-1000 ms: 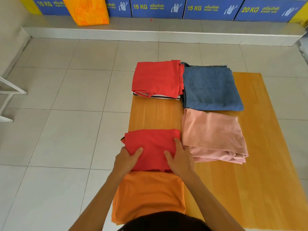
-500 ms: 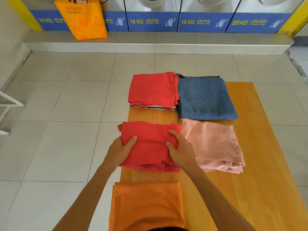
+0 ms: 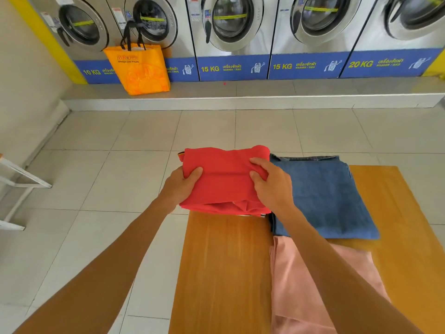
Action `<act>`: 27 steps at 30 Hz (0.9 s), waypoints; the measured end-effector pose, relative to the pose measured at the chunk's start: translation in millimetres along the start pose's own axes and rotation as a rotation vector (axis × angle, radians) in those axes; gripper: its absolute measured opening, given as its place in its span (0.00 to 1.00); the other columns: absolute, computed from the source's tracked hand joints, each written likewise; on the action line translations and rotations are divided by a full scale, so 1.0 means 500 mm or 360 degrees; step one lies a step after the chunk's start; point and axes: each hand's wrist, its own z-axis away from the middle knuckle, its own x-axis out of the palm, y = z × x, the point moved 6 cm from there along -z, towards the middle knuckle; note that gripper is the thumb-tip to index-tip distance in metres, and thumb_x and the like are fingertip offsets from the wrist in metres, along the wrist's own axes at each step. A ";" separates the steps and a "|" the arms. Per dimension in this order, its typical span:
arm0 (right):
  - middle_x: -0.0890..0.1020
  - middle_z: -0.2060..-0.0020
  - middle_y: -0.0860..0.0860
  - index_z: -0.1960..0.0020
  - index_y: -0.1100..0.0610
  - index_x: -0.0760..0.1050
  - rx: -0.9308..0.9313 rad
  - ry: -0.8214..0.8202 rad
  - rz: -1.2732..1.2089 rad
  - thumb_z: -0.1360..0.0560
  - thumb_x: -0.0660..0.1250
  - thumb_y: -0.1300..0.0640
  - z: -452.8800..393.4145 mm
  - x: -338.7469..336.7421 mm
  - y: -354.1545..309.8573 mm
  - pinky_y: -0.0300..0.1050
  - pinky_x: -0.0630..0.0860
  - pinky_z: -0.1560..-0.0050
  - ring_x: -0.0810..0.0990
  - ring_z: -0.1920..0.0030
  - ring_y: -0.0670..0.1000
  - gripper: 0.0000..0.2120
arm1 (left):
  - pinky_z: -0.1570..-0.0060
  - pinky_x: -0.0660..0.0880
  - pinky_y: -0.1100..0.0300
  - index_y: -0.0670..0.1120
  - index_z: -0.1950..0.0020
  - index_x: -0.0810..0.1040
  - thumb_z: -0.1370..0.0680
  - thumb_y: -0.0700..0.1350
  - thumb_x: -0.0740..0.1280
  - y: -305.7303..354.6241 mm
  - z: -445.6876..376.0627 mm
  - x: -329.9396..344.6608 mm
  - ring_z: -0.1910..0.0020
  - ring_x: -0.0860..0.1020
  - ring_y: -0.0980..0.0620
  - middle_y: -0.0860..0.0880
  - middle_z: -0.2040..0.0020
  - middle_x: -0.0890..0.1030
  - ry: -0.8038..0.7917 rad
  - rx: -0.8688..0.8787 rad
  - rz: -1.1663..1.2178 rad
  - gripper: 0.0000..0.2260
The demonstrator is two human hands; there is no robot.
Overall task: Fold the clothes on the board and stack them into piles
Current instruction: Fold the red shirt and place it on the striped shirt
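A folded red garment (image 3: 225,179) is held at the far left corner of the wooden board (image 3: 224,268). My left hand (image 3: 180,188) grips its left edge and my right hand (image 3: 269,186) grips its right edge, thumbs on top. It covers the red pile that lay at that corner; a red edge and a striped strip (image 3: 250,214) show beneath it. Folded blue jeans (image 3: 322,201) lie to the right. A folded pink garment (image 3: 303,285) lies nearer, partly under my right forearm.
A row of washing machines (image 3: 231,27) stands on a raised step (image 3: 240,97) at the back. An orange bag (image 3: 139,68) sits on the step at left. A white metal frame (image 3: 19,184) stands on the tiled floor at the left edge.
Both hands lifted the folded red garment from above the orange one and carried it away from me to the far left pile. The view tilted up; the orange garment left the frame.
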 end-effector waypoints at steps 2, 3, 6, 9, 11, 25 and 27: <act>0.82 0.39 0.46 0.33 0.43 0.77 -0.0013 0.0001 -0.0005 0.20 0.66 0.53 -0.046 0.014 0.011 0.45 0.77 0.43 0.80 0.42 0.50 0.16 | 0.41 0.78 0.44 0.48 0.30 0.72 0.24 0.67 0.62 -0.002 -0.046 0.011 0.43 0.80 0.44 0.47 0.38 0.80 0.0035 -0.0008 0.0036 0.31; 0.82 0.38 0.46 0.33 0.43 0.77 -0.0007 -0.0007 0.0003 0.20 0.66 0.53 -0.063 0.023 0.020 0.43 0.76 0.43 0.80 0.41 0.50 0.16 | 0.41 0.78 0.44 0.48 0.30 0.71 0.24 0.67 0.62 -0.007 -0.065 0.018 0.42 0.80 0.44 0.47 0.38 0.80 0.0051 -0.0022 0.0044 0.30; 0.83 0.39 0.46 0.34 0.43 0.78 0.0088 -0.0037 0.0072 0.20 0.66 0.54 -0.086 0.055 0.063 0.47 0.77 0.41 0.80 0.41 0.51 0.16 | 0.40 0.77 0.45 0.48 0.29 0.70 0.23 0.66 0.62 -0.035 -0.106 0.047 0.41 0.79 0.43 0.46 0.37 0.79 0.0040 -0.0086 -0.0015 0.30; 0.83 0.40 0.48 0.34 0.45 0.78 0.0131 -0.0034 0.0108 0.20 0.66 0.55 -0.085 0.075 0.098 0.54 0.78 0.39 0.81 0.42 0.53 0.16 | 0.40 0.76 0.47 0.48 0.28 0.69 0.23 0.66 0.62 -0.060 -0.127 0.071 0.39 0.78 0.42 0.45 0.35 0.78 0.0035 -0.0117 -0.0069 0.31; 0.83 0.40 0.47 0.34 0.46 0.78 0.0119 -0.0019 0.0126 0.20 0.66 0.55 -0.083 0.081 0.111 0.53 0.78 0.40 0.82 0.43 0.52 0.16 | 0.42 0.75 0.49 0.48 0.28 0.68 0.23 0.66 0.62 -0.069 -0.136 0.077 0.39 0.77 0.42 0.46 0.35 0.77 0.0041 -0.0106 -0.0082 0.31; 0.83 0.58 0.52 0.31 0.41 0.74 0.0152 0.0081 0.0332 0.20 0.60 0.50 -0.026 0.085 0.157 0.60 0.80 0.52 0.80 0.55 0.57 0.18 | 0.55 0.74 0.57 0.42 0.32 0.67 0.22 0.60 0.65 -0.096 -0.086 0.082 0.51 0.76 0.49 0.45 0.40 0.77 0.0403 -0.0104 -0.0050 0.27; 0.82 0.57 0.54 0.32 0.45 0.76 0.0197 0.0107 0.0290 0.20 0.61 0.52 0.005 0.068 0.160 0.59 0.80 0.53 0.80 0.55 0.58 0.18 | 0.59 0.73 0.62 0.43 0.31 0.68 0.21 0.57 0.65 -0.114 -0.039 0.082 0.49 0.77 0.49 0.43 0.39 0.76 0.0505 -0.0112 -0.0009 0.24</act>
